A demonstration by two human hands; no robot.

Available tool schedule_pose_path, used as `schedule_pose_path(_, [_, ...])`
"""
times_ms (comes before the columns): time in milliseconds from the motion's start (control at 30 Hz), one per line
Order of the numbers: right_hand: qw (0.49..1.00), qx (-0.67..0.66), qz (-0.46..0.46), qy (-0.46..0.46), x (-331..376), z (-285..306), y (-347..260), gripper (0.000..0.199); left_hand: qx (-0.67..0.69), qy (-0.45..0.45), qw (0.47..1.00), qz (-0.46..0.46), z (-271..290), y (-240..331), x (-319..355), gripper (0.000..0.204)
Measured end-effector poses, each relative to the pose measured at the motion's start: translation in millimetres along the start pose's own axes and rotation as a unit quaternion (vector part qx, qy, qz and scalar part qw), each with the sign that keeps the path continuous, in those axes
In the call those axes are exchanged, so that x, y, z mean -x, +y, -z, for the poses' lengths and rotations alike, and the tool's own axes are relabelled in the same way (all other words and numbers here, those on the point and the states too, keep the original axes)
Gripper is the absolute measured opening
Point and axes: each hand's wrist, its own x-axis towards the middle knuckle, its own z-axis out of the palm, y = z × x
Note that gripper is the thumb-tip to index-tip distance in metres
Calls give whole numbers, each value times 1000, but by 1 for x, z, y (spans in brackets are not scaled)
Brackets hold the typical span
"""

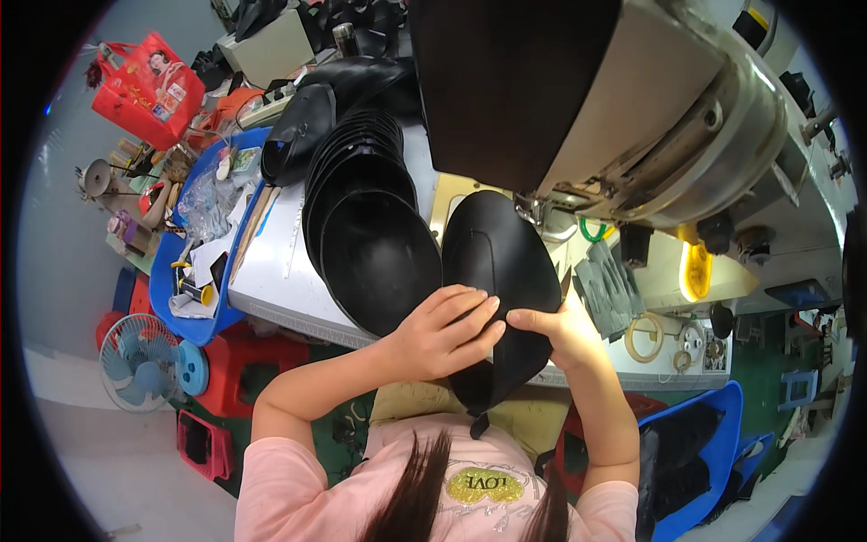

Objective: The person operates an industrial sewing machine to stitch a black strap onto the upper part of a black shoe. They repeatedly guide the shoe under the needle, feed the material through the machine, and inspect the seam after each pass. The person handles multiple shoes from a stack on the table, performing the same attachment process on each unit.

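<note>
A black, smooth, leather-like oval piece (492, 239) with a short curved seam line lies at the sewing machine, its near end hanging toward my lap. My left hand (449, 332) holds it from the left, fingers bent together over its middle. On the right edge, my right hand (562, 329) grips the same piece, thumb on top and the other fingers hidden. Above its far end is the sewing machine (668, 135), whose needle area is partly covered. Beside my left hand stands a row of similar curved black pieces (379, 253), nested into one another.
At the left, a blue tray (230, 262) holds clutter, with a fan (140, 361) below it. Grey gloves (607, 282) and a tape roll (644, 338) lie on the right side of the table. A blue bin (722, 425) with black items stands at the lower right.
</note>
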Motion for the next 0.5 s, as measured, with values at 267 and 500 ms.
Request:
schedule_pose_path(267, [996, 59, 27, 60, -22, 41, 3, 26, 22, 53, 998, 12, -24, -54, -26, 27])
schedule_pose_path(500, [989, 44, 33, 134, -15, 47, -6, 32, 63, 50, 995, 61, -30, -67, -41, 28])
